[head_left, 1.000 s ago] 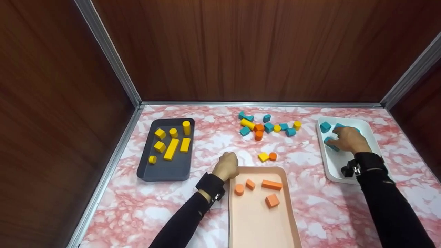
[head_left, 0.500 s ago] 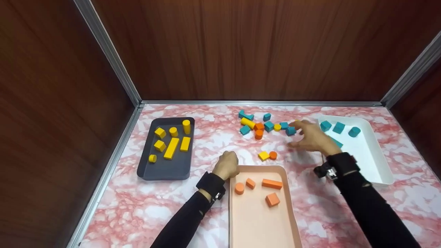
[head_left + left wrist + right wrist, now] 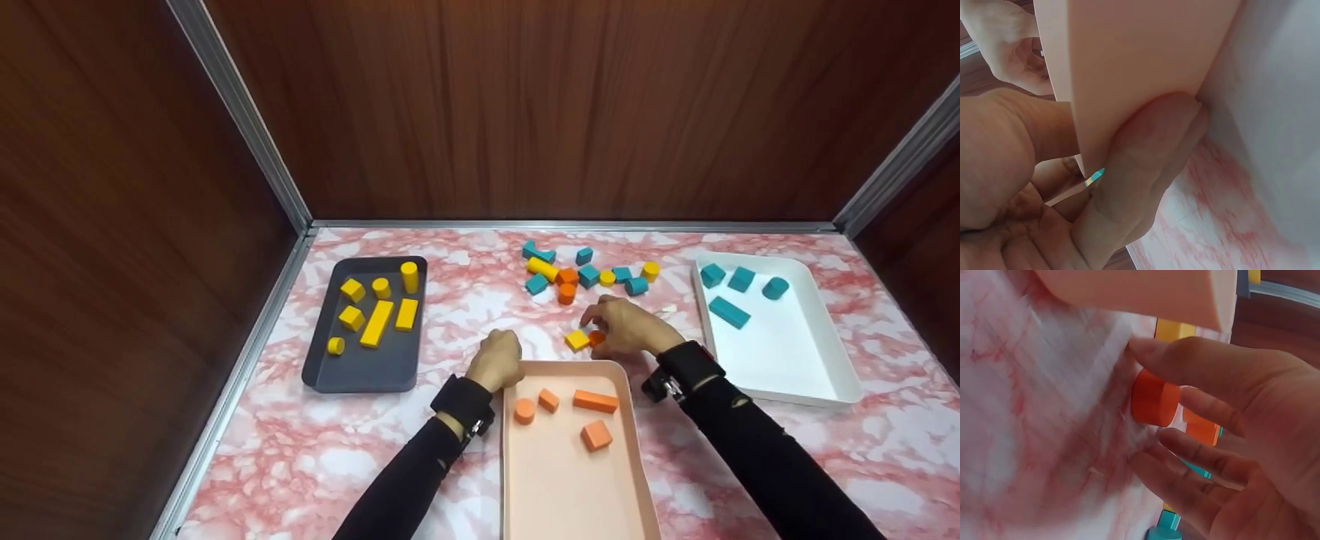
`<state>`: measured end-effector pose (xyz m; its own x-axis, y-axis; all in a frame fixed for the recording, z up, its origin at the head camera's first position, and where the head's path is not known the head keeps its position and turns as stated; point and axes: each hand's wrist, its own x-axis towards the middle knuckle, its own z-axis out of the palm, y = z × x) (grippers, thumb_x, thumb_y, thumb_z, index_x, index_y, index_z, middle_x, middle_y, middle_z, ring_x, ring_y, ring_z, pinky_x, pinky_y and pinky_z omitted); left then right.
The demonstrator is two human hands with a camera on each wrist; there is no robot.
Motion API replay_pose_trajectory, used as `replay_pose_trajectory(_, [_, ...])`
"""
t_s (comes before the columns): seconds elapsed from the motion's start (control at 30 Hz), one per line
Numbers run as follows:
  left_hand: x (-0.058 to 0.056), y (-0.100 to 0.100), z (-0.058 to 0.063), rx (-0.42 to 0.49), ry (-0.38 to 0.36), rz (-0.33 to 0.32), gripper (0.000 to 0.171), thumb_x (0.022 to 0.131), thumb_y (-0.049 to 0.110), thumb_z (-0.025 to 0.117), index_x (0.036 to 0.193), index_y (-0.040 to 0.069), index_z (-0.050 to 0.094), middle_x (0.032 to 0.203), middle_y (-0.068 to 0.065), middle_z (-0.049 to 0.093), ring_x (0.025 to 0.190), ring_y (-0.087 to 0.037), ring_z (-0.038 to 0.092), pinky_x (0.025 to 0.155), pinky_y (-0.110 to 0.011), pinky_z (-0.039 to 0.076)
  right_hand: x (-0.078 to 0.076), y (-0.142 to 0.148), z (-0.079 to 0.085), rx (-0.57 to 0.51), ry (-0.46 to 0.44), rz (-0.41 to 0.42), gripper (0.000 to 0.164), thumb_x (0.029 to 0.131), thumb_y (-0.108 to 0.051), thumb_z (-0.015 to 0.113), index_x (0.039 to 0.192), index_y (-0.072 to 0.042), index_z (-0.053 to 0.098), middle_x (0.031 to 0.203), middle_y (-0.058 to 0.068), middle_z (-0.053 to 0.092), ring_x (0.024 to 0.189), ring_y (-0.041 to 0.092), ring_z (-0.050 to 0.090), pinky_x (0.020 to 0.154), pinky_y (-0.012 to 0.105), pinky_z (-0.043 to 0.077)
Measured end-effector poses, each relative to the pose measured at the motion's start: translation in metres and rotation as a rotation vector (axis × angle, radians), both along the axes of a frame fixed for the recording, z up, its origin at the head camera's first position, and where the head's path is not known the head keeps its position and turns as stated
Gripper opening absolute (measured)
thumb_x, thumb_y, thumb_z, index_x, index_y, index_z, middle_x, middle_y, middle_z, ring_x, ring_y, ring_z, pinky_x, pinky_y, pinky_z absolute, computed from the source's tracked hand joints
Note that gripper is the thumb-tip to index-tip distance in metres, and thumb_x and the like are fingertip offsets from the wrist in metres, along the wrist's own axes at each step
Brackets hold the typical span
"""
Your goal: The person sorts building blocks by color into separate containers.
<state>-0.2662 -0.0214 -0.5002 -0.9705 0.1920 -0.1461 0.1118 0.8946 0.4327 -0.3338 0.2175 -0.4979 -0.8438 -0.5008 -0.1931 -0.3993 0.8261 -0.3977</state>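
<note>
My left hand [image 3: 496,361] grips the upper left corner of the peach tray [image 3: 570,487]. In the left wrist view, the thumb lies on one side of the tray wall [image 3: 1140,50] and curled fingers [image 3: 1145,152] press the other. The tray bears several orange blocks [image 3: 596,435]. My right hand [image 3: 626,324] is over a short orange cylinder [image 3: 597,338] beyond the tray. The right wrist view has this orange cylinder [image 3: 1154,398] between the spread thumb and fingers, with a gap on the finger side. A yellow block [image 3: 577,340] sits right beside it.
A dark grey tray [image 3: 322,375] with several yellow blocks is at the left. On the right stands a white tray [image 3: 795,367] with several teal blocks [image 3: 729,313]. Mixed teal, yellow and orange blocks [image 3: 568,277] cluster at the back middle, before the wooden wall [image 3: 525,112].
My right hand has left the white tray, where a teal block now lies uncovered, and moved left to the orange cylinder. The left hand keeps its hold on the peach tray.
</note>
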Motion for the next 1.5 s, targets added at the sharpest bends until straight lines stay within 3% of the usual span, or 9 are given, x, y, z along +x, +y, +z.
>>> replay_pose_trajectory(0.3, [0.001, 0.000, 0.000, 0.018, -0.025, 0.002, 0.005, 0.068, 0.003, 0.067, 0.069, 0.006, 0.064, 0.091, -0.014, 0.058, 0.084, -0.026, 0.057, 0.073, -0.034, 0.050, 0.004, 0.000, 0.002, -0.049, 0.025, 0.019, 0.021, 0.071, -0.011, 0.078, 0.090, -0.009, 0.071, 0.087, 0.007, 0.065, 0.074, 0.018, 0.055, 0.071, 0.032, 0.051])
replay_pose_trajectory(0.57, [0.002, 0.002, -0.001, 0.018, 0.014, 0.008, 0.012, 0.069, 0.003, 0.068, 0.063, 0.008, 0.060, 0.079, -0.010, 0.059, 0.076, -0.024, 0.059, 0.067, -0.032, 0.050, 0.007, 0.005, 0.001, -0.053, 0.087, 0.021, 0.018, 0.071, -0.005, 0.075, 0.089, -0.007, 0.072, 0.082, 0.005, 0.066, 0.070, 0.017, 0.056, 0.064, 0.030, 0.052])
replay_pose_trajectory(0.8, [0.002, 0.002, -0.001, 0.018, -0.017, 0.025, 0.012, 0.070, 0.004, 0.069, 0.066, 0.007, 0.059, 0.093, -0.014, 0.058, 0.084, -0.026, 0.056, 0.073, -0.035, 0.050, 0.017, 0.014, 0.022, -0.110, 0.236, 0.023, 0.023, 0.069, -0.009, 0.080, 0.090, -0.003, 0.072, 0.082, 0.008, 0.066, 0.069, 0.017, 0.055, 0.062, 0.029, 0.052])
replay_pose_trajectory(1.0, [0.002, 0.000, -0.002, 0.022, -0.025, 0.033, 0.011, 0.069, 0.005, 0.071, 0.069, 0.005, 0.060, 0.100, -0.018, 0.059, 0.088, -0.029, 0.057, 0.077, -0.037, 0.050, 0.045, 0.002, 0.051, -0.146, 0.267, 0.075, 0.022, 0.071, -0.007, 0.079, 0.091, -0.009, 0.071, 0.086, 0.006, 0.064, 0.070, 0.015, 0.060, 0.065, 0.028, 0.056])
replay_pose_trajectory(1.13, [0.002, -0.002, -0.003, 0.015, 0.000, 0.029, 0.013, 0.067, 0.006, 0.075, 0.071, 0.004, 0.062, 0.100, -0.018, 0.061, 0.092, -0.030, 0.059, 0.080, -0.038, 0.051, 0.070, -0.017, 0.059, -0.148, 0.239, 0.144, 0.024, 0.072, -0.006, 0.079, 0.094, -0.013, 0.071, 0.088, 0.004, 0.065, 0.073, 0.016, 0.063, 0.068, 0.028, 0.056])
replay_pose_trajectory(1.3, [0.001, -0.002, -0.002, 0.008, 0.002, 0.026, 0.014, 0.067, 0.007, 0.075, 0.073, 0.003, 0.063, 0.100, -0.018, 0.062, 0.093, -0.029, 0.059, 0.082, -0.037, 0.051, 0.099, -0.039, 0.053, -0.139, 0.202, 0.273, 0.024, 0.073, -0.007, 0.078, 0.095, -0.014, 0.071, 0.087, 0.002, 0.065, 0.072, 0.015, 0.063, 0.066, 0.025, 0.055])
replay_pose_trajectory(1.5, [-0.001, 0.001, 0.000, 0.013, -0.013, 0.036, 0.014, 0.067, 0.008, 0.074, 0.076, 0.003, 0.064, 0.101, -0.018, 0.062, 0.094, -0.030, 0.061, 0.081, -0.037, 0.051, 0.126, -0.054, 0.032, -0.102, 0.233, 0.372, 0.017, 0.073, -0.009, 0.076, 0.089, -0.011, 0.071, 0.079, -0.001, 0.064, 0.065, 0.008, 0.057, 0.058, 0.017, 0.049])
